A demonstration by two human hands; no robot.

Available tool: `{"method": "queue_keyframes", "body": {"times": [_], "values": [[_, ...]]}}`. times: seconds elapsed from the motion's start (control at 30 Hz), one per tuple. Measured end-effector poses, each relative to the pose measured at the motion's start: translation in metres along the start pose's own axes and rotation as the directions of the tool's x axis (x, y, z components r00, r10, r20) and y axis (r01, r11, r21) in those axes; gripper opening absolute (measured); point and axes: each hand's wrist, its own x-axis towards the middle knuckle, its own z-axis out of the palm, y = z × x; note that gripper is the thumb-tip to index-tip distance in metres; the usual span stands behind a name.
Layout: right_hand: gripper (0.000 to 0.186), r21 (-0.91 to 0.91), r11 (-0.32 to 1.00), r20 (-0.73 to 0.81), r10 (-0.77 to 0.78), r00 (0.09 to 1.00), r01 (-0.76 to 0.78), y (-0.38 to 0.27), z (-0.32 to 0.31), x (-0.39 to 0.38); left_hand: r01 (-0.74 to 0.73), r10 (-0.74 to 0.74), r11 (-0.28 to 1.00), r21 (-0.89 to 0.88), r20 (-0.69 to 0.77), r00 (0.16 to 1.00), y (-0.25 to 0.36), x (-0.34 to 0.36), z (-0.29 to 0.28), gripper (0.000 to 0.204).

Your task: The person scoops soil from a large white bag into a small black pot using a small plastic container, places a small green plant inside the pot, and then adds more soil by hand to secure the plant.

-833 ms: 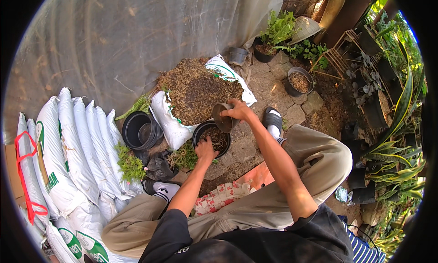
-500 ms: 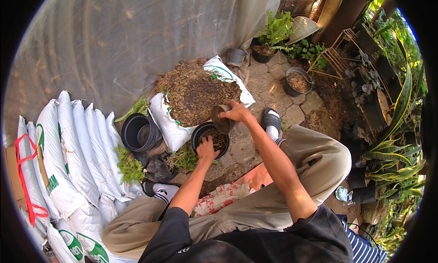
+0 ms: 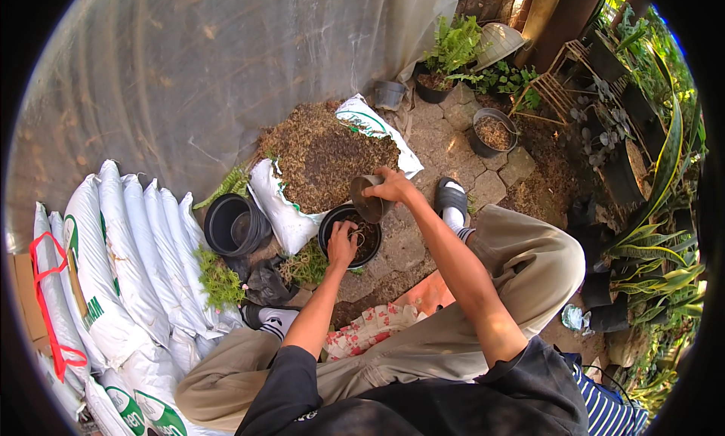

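Holds a tilted small pot (image 3: 367, 202) in the grip of the right hand (image 3: 392, 185). Just left, reaches slightly farther over the black pot (image 3: 327, 222) with the left hand (image 3: 342, 245) than before, how closed cannot tell, apparently still working the soil (image 3: 368, 245). Past both hands, shows brown mix (image 3: 321, 160) in an opened bag (image 3: 278, 213); farther left, nested pots (image 3: 220, 223).

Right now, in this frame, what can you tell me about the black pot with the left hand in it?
The black pot is round and open-topped, looks like plastic, and stands mouth up on the ground beside the opened white sack. Dark soil and some pale strands show inside. The left hand reaches in over its near left rim. A smaller pot, held by the right hand, covers part of its far right rim; whether those two pots touch is unclear.
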Motion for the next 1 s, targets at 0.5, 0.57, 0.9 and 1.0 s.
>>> {"method": "queue_keyframes", "body": {"times": [0.5,0.57,0.9,1.0], "values": [[0.092,0.024,1.0,0.02,0.012,1.0,-0.012,-0.003,-0.003,-0.003,-0.064,0.096,0.973,-0.22,0.137,0.986,-0.019,0.01,0.004,0.019],[0.092,0.021,1.0,0.014,0.017,1.0,-0.018,0.001,-0.003,-0.002,-0.019,0.062,0.977,-0.214,0.193,0.979,-0.012,0.01,0.002,0.027],[0.093,0.019,1.0,0.034,0.024,0.999,-0.024,-0.002,-0.004,-0.004,-0.127,0.126,0.992,-0.01,0.212,0.969,-0.002,0.0,-0.014,0.046],[0.093,0.041,0.999,0.028,0.011,1.0,-0.012,-0.002,-0.004,-0.006,-0.08,0.076,0.997,0.016,0.19,0.979,-0.001,0.001,-0.017,0.041]]}}
